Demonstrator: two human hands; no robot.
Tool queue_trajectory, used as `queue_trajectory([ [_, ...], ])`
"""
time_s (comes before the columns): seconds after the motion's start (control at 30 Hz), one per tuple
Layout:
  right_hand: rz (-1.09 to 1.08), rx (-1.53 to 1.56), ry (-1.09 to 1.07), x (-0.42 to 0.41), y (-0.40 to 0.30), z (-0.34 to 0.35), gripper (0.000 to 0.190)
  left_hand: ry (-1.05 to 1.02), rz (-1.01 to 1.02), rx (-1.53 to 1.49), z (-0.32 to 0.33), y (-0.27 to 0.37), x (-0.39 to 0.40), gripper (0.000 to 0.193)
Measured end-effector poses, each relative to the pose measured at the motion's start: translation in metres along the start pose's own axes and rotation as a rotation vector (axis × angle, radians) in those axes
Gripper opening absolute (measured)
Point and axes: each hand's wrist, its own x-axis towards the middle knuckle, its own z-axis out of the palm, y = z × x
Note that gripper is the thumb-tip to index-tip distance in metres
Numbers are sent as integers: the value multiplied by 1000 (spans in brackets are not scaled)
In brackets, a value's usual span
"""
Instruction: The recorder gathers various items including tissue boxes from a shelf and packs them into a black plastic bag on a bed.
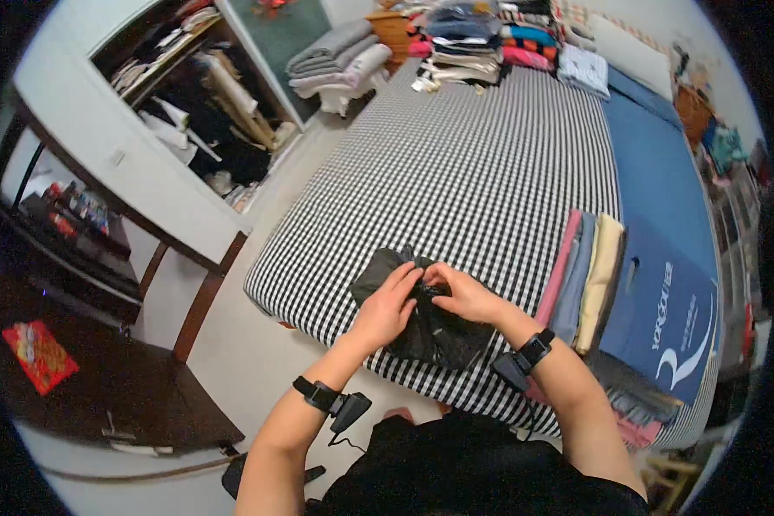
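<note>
A dark, crumpled garment or cloth lies near the foot of a bed with a black-and-white checked cover. My left hand rests on its upper left part, fingers bent over a gathered strip of the fabric. Close beside it, my right hand pinches the same cloth near its top middle, thumb and fingertips curled. The fingertips of both hands are only a little apart. What exactly lies between the fingers is partly hidden. Both wrists wear black straps with small devices.
Folded clothes in pink, blue and yellow lie to the right, next to a blue printed bag. Stacks of folded clothes stand at the bed's far end. Left are an open wardrobe and a dark cabinet top with a red packet.
</note>
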Motion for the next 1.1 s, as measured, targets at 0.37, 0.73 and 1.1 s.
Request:
queue_trajectory([
  [0.37,-106,-579,573,-9,-18,17,28,-105,207,-74,-18,-41,40,8],
  [0.73,170,-668,805,-8,-20,73,20,-244,465,-95,-27,-69,48,10],
  [1.1,283,-364,840,-7,-10,72,14,-356,493,-124,-10,-58,74,8],
])
